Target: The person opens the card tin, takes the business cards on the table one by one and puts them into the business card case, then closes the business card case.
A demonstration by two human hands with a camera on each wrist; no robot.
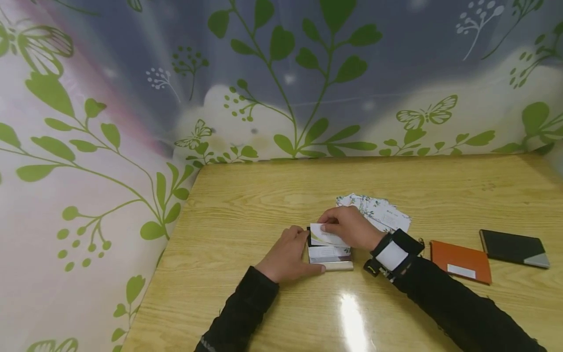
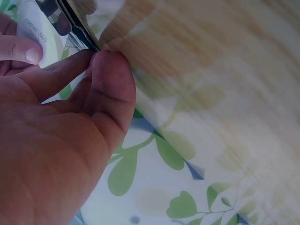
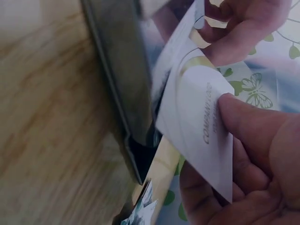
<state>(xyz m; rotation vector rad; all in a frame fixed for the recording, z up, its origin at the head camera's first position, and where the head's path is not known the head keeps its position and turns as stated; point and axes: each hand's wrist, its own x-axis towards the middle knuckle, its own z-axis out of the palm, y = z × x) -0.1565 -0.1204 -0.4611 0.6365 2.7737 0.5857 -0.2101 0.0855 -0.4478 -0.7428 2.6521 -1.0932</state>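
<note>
Between finger and thumb, my right hand (image 1: 354, 229) pinches a white business card (image 1: 325, 239) with a curved yellow-green stripe. "COMPANY LOGO" reads on the card (image 3: 199, 108) in the right wrist view. An opened business card case (image 1: 339, 267) lies under it on the table, with a silver front edge and a dark back part. My left hand (image 1: 287, 256) grips this case at its left side, thumb along the front edge, fingers at the back corner. Another printed card (image 1: 325, 253) shows inside the case. The pinched card is tilted above the case; whether they touch I cannot tell.
Several white cards with a leafy print (image 1: 387, 215) lie fanned out behind my right hand. An orange card holder (image 1: 459, 261) with a white label and a black holder (image 1: 512, 248) with a grey corner lie to the right. A leaf-patterned curtain (image 1: 290, 98) borders the wooden table (image 1: 246, 195).
</note>
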